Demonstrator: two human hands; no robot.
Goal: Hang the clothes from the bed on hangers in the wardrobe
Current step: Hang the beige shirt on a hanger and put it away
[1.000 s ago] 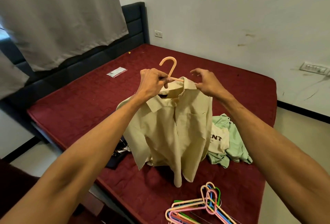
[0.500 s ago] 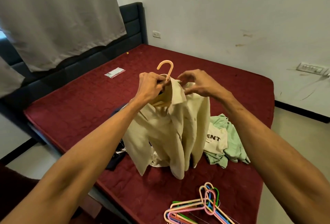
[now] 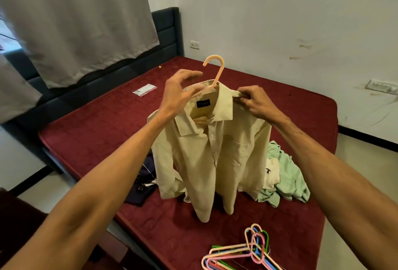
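Observation:
A cream button-up shirt (image 3: pixel 215 151) hangs on a peach plastic hanger (image 3: pixel 216 67), held up over the maroon bed (image 3: pixel 97 131), its hem brushing the mattress. My right hand (image 3: pixel 256 103) pinches the shirt's right shoulder just beside the collar. At the collar's left side is my left hand (image 3: pixel 178 95), blurred, with its curved fingertips against the fabric and its thumb lifted clear above it. Only the hanger's hook and neck show; the rest is inside the shirt.
A mint-green and white heap of clothes (image 3: pixel 288 179) lies on the bed right of the shirt, a dark garment (image 3: pixel 141 185) to its left. Several coloured hangers (image 3: pixel 243 252) are piled at the near edge. A plastic packet (image 3: pixel 144 89) lies farther back. A grey curtain (image 3: pixel 75 22) hangs at left.
The shirt has spread out from a folded bunch to hang flat, front facing me. My right hand moved out from the collar's middle to the right shoulder. My left hand loosened at the collar.

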